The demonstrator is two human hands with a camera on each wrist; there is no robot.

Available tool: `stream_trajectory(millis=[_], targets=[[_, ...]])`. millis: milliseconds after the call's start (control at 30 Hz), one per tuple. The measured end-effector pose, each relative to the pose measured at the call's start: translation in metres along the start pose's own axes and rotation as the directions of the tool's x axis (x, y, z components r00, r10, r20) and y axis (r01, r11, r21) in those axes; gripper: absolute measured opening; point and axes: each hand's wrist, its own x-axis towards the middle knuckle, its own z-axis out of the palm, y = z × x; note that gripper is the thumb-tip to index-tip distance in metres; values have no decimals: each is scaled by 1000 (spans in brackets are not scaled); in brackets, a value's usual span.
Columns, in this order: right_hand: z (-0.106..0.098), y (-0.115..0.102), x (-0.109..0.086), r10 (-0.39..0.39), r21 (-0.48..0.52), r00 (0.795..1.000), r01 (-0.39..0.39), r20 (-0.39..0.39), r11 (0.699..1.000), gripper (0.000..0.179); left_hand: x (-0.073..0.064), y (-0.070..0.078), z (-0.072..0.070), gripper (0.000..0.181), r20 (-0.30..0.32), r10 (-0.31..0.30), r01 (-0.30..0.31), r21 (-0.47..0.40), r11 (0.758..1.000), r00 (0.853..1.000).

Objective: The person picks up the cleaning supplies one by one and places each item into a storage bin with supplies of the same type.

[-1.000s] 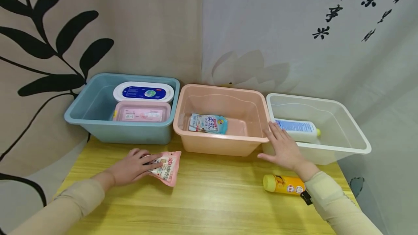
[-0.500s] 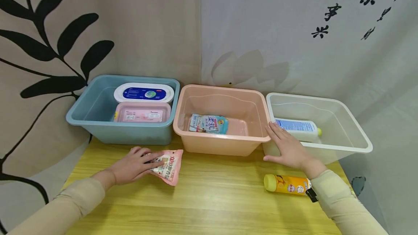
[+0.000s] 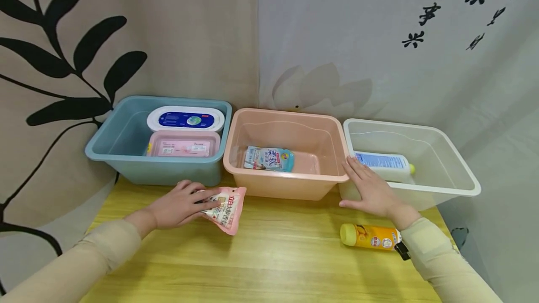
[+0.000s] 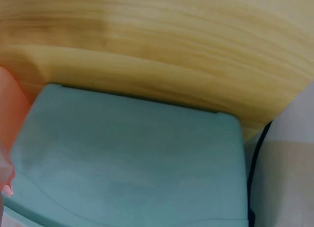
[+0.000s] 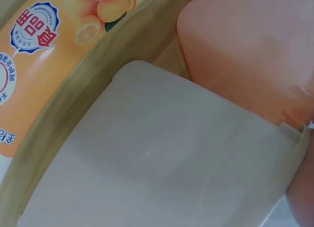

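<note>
In the head view my left hand [image 3: 181,207] grips a pink and white packet [image 3: 227,209] by its left side, fingers over the top and thumb hidden underneath. The packet is tilted in front of the gap between the blue bin [image 3: 156,172] and the peach bin [image 3: 278,188]. My right hand [image 3: 372,191] rests with straight fingers at the corner where the peach bin meets the white bin [image 3: 446,191]. Below that hand an orange bottle [image 3: 375,237] with a yellow cap lies on its side, partly behind the sleeve.
Inside the blue bin are a white wipes box [image 3: 185,118] and a pink box [image 3: 184,144]. A blue packet [image 3: 268,159] lies in the peach bin, a white bottle [image 3: 385,165] in the white one. The wooden table [image 3: 269,261] backs onto a printed curtain [image 3: 202,36].
My left hand has moved a little right and toward the bins, carrying the pink packet with it. My right hand shifted slightly right earlier and now stays still on the bin rim.
</note>
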Motion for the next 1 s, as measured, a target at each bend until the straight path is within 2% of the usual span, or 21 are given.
stream_trajectory(millis=[167,300,567,767,1000], targets=[[2,2,1,-10,-9,1000,10,-8,1000,102,6,-1,-4,48,-1,16,-16,15,1000,1000],[2,2,1,-9,-11,1000,9,-8,1000,103,12,0,-9,42,12,8,-8,6,1000,1000],[-1,-1,0,-8,-6,1000,8,-12,1000,102,22,1,-16,41,-41,41,-40,21,999,998],[0,0,0,-6,-8,1000,6,-10,1000,102,27,2,-22,48,-13,34,-33,26,999,999],[2,1,0,-10,-10,1000,10,-10,1000,103,36,0,-31,45,32,35,-36,28,999,999]])
